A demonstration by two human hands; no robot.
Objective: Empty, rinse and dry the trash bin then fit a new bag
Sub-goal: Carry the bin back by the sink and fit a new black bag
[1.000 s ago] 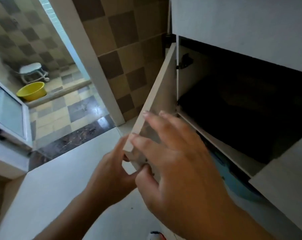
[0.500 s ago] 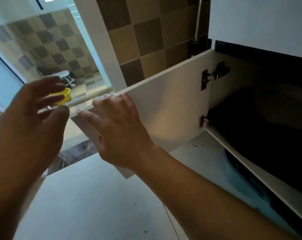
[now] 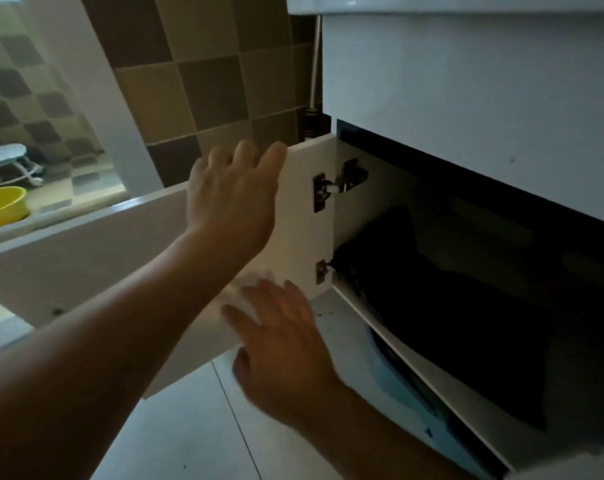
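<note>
Bin (image 3: 394, 372) — pale blue, sitting under the cabinet shelf (image 3: 415, 362), mostly hidden. Left hand (image 3: 231, 195) is resting spread-fingered over the top edge of the open door (image 3: 86, 251); right hand (image 3: 283, 348) is hovering, fingers loosely spread, by the door's lower edge — gripping nothing.

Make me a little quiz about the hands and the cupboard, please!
1. True or false: the cupboard door is swung open.
2. Which hand reaches over the door's top edge? A) left hand B) right hand
3. Fill in: the bowl on the floor far to the left is ____.

Key: 1 true. 2 A, its fingers go over the top edge, while the right hand, blurred, is spread low in front of the door. 3 yellow.
</note>
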